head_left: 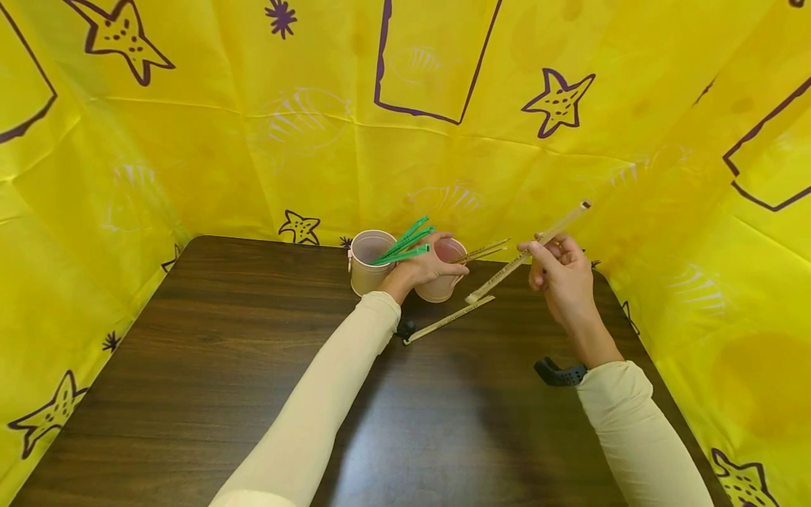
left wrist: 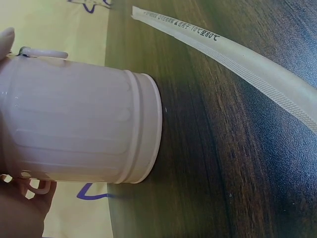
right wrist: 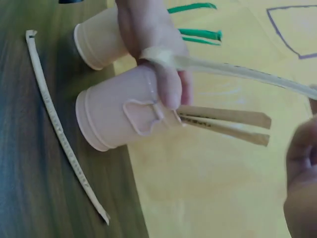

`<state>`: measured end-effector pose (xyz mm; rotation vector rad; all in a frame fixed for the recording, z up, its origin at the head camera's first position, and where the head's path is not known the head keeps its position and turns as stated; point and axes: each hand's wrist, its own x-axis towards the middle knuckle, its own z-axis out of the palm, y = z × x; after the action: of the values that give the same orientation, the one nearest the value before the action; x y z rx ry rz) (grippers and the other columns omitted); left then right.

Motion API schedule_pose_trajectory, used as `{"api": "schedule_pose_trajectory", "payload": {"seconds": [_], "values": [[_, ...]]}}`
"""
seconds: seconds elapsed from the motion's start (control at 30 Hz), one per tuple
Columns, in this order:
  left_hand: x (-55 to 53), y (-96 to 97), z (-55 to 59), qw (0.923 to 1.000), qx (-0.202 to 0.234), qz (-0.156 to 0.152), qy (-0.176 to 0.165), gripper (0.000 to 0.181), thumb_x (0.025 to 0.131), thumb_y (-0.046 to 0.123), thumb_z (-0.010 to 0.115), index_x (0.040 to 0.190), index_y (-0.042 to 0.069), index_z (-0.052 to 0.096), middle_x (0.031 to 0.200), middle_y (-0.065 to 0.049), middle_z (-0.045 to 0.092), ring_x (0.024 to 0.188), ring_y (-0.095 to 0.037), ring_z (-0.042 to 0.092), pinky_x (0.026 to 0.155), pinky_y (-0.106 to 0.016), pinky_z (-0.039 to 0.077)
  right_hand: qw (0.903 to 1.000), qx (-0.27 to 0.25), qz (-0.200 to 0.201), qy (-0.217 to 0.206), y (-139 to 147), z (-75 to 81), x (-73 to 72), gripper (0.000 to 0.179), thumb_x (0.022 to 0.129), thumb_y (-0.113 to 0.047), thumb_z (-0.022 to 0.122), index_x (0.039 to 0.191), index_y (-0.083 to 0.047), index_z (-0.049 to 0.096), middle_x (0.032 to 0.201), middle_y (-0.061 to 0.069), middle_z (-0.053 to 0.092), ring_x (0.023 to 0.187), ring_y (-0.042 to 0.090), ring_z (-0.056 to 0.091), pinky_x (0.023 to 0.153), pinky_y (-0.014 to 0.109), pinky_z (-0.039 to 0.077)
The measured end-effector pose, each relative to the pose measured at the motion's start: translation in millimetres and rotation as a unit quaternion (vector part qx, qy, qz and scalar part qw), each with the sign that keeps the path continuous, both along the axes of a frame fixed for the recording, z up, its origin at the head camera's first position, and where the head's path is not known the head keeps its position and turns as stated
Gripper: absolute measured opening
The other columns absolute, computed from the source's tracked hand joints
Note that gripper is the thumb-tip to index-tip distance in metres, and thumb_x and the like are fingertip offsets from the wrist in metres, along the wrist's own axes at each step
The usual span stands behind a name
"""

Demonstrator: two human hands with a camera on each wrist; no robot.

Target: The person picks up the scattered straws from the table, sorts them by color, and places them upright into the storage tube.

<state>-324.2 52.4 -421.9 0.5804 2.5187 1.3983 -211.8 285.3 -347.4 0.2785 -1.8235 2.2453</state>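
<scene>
My left hand grips the right-hand small pale pink bucket near its rim, fingers and thumb on either side. Out of this bucket stick two brown paper-wrapped straws. Up in the air to the right, my right hand pinches a long beige paper-wrapped straw, slanted so its lower end points toward the bucket. Another beige wrapped straw lies on the table in front of the bucket; the left wrist view shows printing on its wrapper.
A second pink bucket stands just left of the first, with several green wrapped straws leaning out of it. Both are near the back edge of the dark wooden table. A yellow patterned cloth hangs behind and at the sides.
</scene>
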Motion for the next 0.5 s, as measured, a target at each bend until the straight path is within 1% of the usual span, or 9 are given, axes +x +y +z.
{"api": "schedule_pose_trajectory", "payload": {"seconds": [0.1,0.13,0.2,0.33,0.37,0.5], "values": [[-1.7,-0.1,-0.8,1.0,-0.002,0.001,0.003,0.095,0.077,0.054,0.084,0.155,0.021,0.042,0.159,-0.008,0.043,0.149,-0.032,0.038,0.117,-0.052,0.041,0.9973,-0.048,-0.051,0.02,-1.2,1.3,-8.8,0.019,0.096,-0.011,0.069,0.112,-0.005,0.06,0.094,0.004,0.078,0.043,0.012,0.044,0.042,0.024,0.04],[-1.7,0.0,-0.6,1.0,-0.003,0.001,0.004,0.094,0.077,0.054,0.084,0.155,0.021,0.043,0.159,-0.008,0.043,0.148,-0.032,0.039,0.117,-0.051,0.041,0.9956,-0.062,-0.065,0.026,-1.9,1.0,-12.0,0.021,0.096,-0.01,0.069,0.112,-0.003,0.059,0.094,0.006,0.078,0.043,0.012,0.044,0.041,0.024,0.04],[-1.5,0.1,-0.1,1.0,-0.004,0.002,0.004,0.094,0.077,0.053,0.085,0.155,0.02,0.043,0.158,-0.008,0.044,0.147,-0.032,0.04,0.117,-0.051,0.041,0.9926,-0.078,-0.087,0.034,-3.5,-0.1,-17.7,0.02,0.094,-0.007,0.07,0.11,-0.001,0.06,0.094,0.008,0.078,0.042,0.013,0.043,0.04,0.023,0.04],[0.1,0.4,1.9,1.0,-0.003,0.0,0.0,0.092,0.079,0.051,0.084,0.155,0.02,0.042,0.161,-0.009,0.041,0.15,-0.032,0.037,0.118,-0.052,0.039,0.9906,-0.069,-0.113,0.036,-8.3,-4.4,-26.1,0.018,0.092,-0.004,0.072,0.106,-0.001,0.062,0.093,0.008,0.079,0.04,0.013,0.044,0.038,0.021,0.042],[0.0,0.3,1.8,1.0,-0.003,-0.001,-0.001,0.092,0.079,0.051,0.084,0.155,0.02,0.042,0.162,-0.009,0.04,0.151,-0.032,0.036,0.119,-0.052,0.038,0.9908,-0.06,-0.116,0.034,-9.4,-5.8,-27.7,0.016,0.092,-0.004,0.072,0.105,-0.003,0.063,0.094,0.007,0.079,0.04,0.012,0.044,0.038,0.021,0.042],[0.3,0.4,1.5,1.0,-0.002,-0.001,0.0,0.092,0.079,0.05,0.084,0.155,0.02,0.043,0.165,-0.01,0.035,0.155,-0.032,0.029,0.122,-0.054,0.034,0.9915,-0.026,-0.127,0.011,-13.0,-11.9,-32.4,0.016,0.093,-0.008,0.073,0.105,-0.006,0.062,0.096,0.002,0.08,0.041,0.011,0.045,0.039,0.02,0.042]]}}
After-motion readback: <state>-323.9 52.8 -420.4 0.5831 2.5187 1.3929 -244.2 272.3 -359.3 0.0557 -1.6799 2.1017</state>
